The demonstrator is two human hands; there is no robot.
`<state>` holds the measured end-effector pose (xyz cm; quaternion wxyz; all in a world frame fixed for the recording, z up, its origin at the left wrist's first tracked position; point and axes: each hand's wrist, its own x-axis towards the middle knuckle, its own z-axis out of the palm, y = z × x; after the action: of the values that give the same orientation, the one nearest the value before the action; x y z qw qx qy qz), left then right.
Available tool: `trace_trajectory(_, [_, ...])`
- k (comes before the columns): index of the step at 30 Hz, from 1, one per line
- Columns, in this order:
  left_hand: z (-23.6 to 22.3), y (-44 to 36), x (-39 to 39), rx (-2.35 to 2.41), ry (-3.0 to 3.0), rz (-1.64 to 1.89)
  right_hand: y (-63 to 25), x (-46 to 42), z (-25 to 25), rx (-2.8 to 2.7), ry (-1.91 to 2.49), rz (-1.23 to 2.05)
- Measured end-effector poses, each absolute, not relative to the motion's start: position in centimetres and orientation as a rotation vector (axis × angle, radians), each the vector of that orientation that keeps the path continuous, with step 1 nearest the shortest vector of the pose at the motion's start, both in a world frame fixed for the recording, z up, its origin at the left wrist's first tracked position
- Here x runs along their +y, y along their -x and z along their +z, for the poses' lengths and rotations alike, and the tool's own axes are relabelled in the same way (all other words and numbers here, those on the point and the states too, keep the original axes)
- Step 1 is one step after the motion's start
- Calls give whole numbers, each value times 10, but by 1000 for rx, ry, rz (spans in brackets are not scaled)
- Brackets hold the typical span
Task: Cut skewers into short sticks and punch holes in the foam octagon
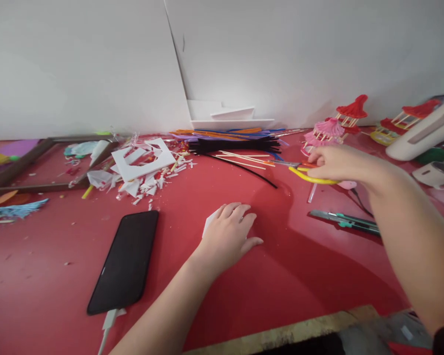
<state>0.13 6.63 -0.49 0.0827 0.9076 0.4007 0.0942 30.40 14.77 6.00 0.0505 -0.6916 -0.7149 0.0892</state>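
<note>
My left hand [230, 232] lies flat on the red table [288, 266], fingers loosely together, covering a small white piece [209, 223] whose corner shows at its left. My right hand [335, 162] reaches to the far right and closes over the yellow handles of a pair of scissors [306, 175], whose blades point left toward thin wooden sticks [244, 158]. Behind the sticks lies a bundle of black and coloured pipe cleaners [234, 142].
A black phone [126, 261] with a white cable lies at the front left. White foam scraps [142, 165] are heaped at the back left beside a wooden frame [29, 162]. A green utility knife [344, 222] lies right. Small red and pink paper pavilions [338, 123] stand by the white wall.
</note>
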Motion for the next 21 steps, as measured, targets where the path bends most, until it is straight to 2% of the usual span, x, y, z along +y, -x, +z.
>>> trace_trajectory(5, [-8,-5,65,1222,-2707,381,-282,108,59,-2103,2052,559])
trace_trajectory(11, [-7,-4,65,1350,-2644,428,-223,76,26,-2196,1884,531])
trace_trajectory(17, [-9,-6,65,1373,-2652,381,-216,77,17,-2380,1637,619])
trace_trajectory(19, [-9,-6,64,1362,-2652,366,-219,93,19,-2319,1688,691])
trace_trajectory(21, [-9,-5,64,1363,-2633,359,-220,117,19,-2256,1841,500])
